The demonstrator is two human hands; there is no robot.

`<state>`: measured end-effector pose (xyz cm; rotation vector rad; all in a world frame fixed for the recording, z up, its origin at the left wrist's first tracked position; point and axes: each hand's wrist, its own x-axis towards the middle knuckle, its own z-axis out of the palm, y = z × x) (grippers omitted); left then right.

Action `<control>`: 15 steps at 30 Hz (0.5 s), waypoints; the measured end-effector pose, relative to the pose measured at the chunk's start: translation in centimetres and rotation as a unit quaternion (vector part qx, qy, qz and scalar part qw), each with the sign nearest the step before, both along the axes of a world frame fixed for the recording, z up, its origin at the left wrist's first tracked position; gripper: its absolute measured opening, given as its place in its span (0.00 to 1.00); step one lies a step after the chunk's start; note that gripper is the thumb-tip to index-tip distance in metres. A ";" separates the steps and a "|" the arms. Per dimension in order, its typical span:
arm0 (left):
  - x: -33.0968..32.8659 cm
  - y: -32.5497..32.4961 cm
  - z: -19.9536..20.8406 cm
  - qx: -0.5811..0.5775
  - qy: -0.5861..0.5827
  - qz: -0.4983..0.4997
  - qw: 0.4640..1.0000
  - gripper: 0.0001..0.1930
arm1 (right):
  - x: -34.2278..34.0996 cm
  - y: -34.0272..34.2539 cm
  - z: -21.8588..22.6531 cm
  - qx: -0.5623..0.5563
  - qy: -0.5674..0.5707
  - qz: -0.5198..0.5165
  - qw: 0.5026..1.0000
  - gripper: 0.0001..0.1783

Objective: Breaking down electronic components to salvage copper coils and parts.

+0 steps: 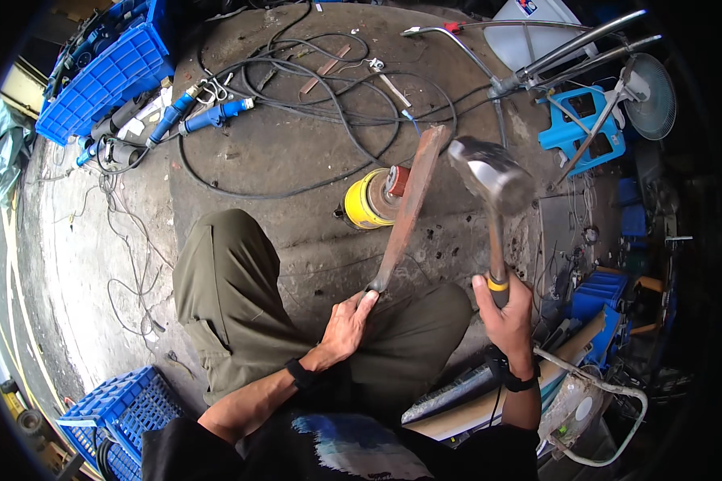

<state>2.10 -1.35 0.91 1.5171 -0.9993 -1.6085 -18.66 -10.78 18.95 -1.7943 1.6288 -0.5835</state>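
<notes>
My left hand point(347, 325) is closed round the near end of a long reddish-brown flat bar point(413, 196), which slants up and away to the right. The bar passes over or against a squat yellow round block point(358, 202) on the floor; contact between them is hard to make out. A small red cylinder point(395, 181) sits on top of that block, beside the bar. My right hand point(507, 313) grips a hammer point(496, 240) by its black and yellow handle. Its metal head is raised to the right of the bar and slightly blurred.
Black cable point(297, 68) lies coiled across the far floor. Blue-bodied power tools point(217, 117) and a blue crate point(104, 100) are at the far left. At the right stand a blue stool point(578, 128) and a fan point(650, 96). Another blue crate point(124, 409) is near left.
</notes>
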 end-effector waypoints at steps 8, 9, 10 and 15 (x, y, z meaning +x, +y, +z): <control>0.4 0.2 0.3 0.008 -0.015 0.009 1.000 0.29 | -0.6 -1.8 0.1 -0.012 0.005 0.001 1.000 0.11; 0.4 0.1 0.3 0.008 -0.014 0.010 1.000 0.29 | -0.5 -1.6 -0.1 -0.016 0.007 0.004 1.000 0.11; 0.5 0.1 0.3 0.014 -0.011 0.003 1.000 0.29 | -0.5 -1.4 -0.5 -0.020 0.008 0.007 1.000 0.11; 0.5 -0.1 0.7 0.013 -0.011 -0.003 1.000 0.29 | -1.5 -1.4 -3.6 0.089 0.032 0.011 0.995 0.12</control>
